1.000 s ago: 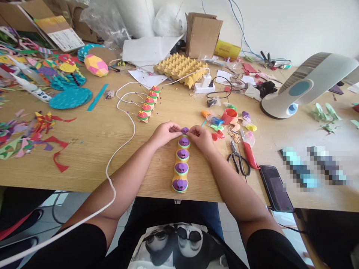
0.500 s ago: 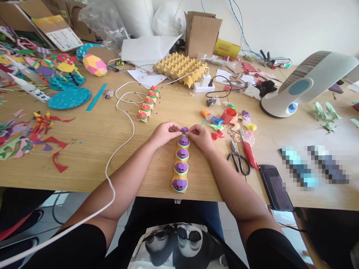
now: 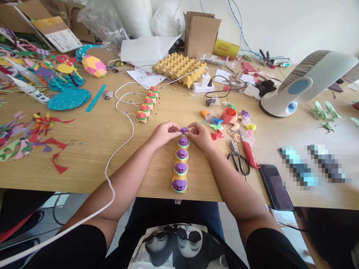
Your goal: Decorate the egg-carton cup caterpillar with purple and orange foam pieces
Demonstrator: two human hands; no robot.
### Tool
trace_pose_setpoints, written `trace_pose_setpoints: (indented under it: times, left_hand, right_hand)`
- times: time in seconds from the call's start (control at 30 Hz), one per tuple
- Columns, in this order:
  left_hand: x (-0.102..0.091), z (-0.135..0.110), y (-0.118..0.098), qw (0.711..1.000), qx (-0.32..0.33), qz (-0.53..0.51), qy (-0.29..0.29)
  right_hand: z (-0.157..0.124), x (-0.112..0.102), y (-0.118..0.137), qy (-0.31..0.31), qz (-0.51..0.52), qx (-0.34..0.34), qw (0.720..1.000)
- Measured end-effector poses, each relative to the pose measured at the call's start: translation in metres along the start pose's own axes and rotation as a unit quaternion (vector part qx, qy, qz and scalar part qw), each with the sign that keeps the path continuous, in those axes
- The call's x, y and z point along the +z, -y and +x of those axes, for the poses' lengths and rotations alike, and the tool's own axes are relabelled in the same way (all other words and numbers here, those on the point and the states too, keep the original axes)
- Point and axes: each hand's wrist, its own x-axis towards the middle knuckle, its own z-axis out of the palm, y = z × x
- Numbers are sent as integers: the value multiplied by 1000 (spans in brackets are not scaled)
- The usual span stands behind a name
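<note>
Between left hand (image 3: 167, 133) and right hand (image 3: 201, 136) lies the purple-domed strip's (image 3: 182, 154) far end.

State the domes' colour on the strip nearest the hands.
The domes are purple with pale green edges, clearest in the head view.

The left hand (image 3: 165, 133) and right hand (image 3: 200, 136) touch the far end of a purple-and-orange strip (image 3: 181, 168) on the table (image 3: 157, 175). Scissors (image 3: 237, 152) lie beside a red-handled knife (image 3: 250, 152), near a phone (image 3: 275, 186).
</note>
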Motion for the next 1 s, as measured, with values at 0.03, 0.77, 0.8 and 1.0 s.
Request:
trace_pose_setpoints:
  times: [0.03, 0.77, 0.8, 1.0]
  left_hand:
    - [0, 0, 0, 1000, 0, 0, 0]
    - [0, 1, 1, 1000, 0, 1, 5]
    - [0, 1, 1, 1000, 0, 4, 5]
    - [0, 0, 0, 1000, 0, 12, 1]
  right_hand:
    - [0, -1, 0, 3, 3, 2, 1000]
    - [1, -7, -1, 33, -5, 9, 999]
    - [1, -6, -1, 31, -5, 7, 999]
    - [3, -5, -4, 25, -12, -9, 1000]
